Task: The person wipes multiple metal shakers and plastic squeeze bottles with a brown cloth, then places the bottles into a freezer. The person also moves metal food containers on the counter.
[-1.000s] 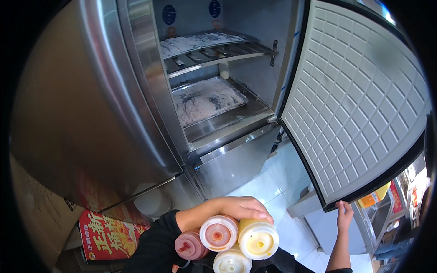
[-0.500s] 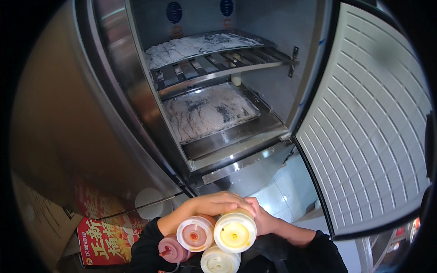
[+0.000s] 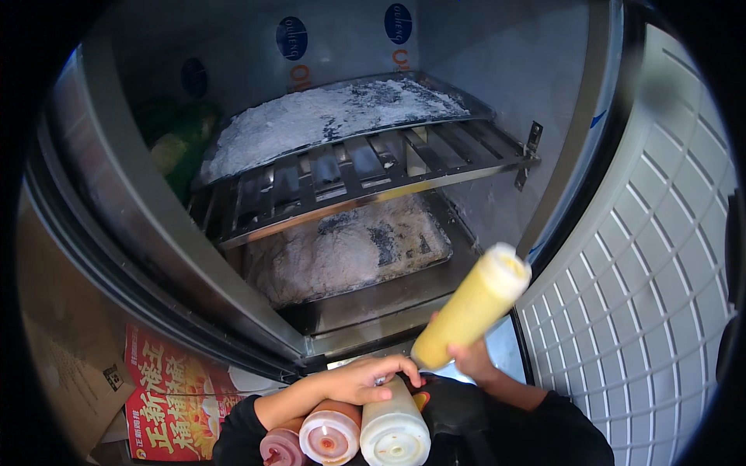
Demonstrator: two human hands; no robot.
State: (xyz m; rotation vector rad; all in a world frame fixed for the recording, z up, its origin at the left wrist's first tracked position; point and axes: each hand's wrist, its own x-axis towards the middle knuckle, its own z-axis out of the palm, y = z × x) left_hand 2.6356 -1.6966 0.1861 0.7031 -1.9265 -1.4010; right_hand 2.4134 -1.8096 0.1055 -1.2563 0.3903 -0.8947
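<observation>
My right hand (image 3: 474, 359) grips a yellow-filled squeeze bottle (image 3: 472, 304) near its bottom end. The bottle is held up and tilted, its pale cap toward the cabinet's lower right. My left hand (image 3: 367, 384) curls over a whitish squeeze bottle (image 3: 396, 423), its fingers bent round the far side. That arm also hugs an orange-red squeeze bottle (image 3: 330, 435) and a darker red squeeze bottle (image 3: 284, 446) against my body. Before me stands a steel refrigerated cabinet (image 3: 210, 291), its door (image 3: 622, 334) swung wide on the right.
A slatted metal shelf (image 3: 373, 179) holds a tray of white powder (image 3: 311, 116); another powder-covered tray (image 3: 334, 256) lies beneath. Something green (image 3: 175, 140) sits at the upper shelf's left. A red printed box (image 3: 175, 419) and brown cardboard (image 3: 66, 349) stand at lower left.
My right hand has parted from the left and lifted the yellow bottle toward the cabinet. The other bottles stay with my left arm. My view has moved closer to the shelves.
</observation>
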